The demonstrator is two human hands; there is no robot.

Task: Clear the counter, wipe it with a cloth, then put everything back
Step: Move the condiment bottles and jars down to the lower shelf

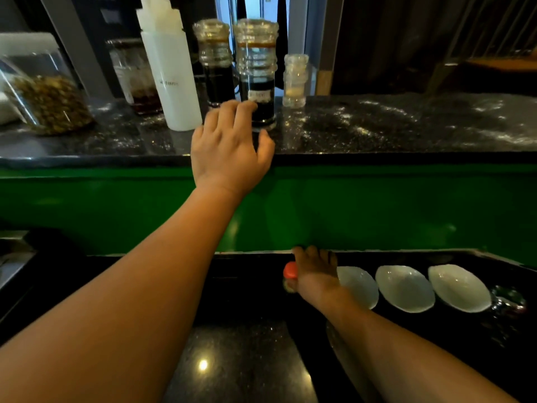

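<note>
Reaches with the left hand (229,146) up to the upper table (377,123), grip apart, fingers spread at the foot of the dark-sauce jar (257,77) (touching or just short, hard to say). Holds a red-capped bottle (290,270) in the right hand (315,274), grip clamped round it, down at the back of the lower table (241,359), just left of three white bowls (405,287). Finds the jar upright, a white squeeze bottle (171,71) near its left, a small clear shaker (295,80) on its right.

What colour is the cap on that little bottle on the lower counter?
Orange-red; head view shows the cap of the bottle the right hand grips.
</note>
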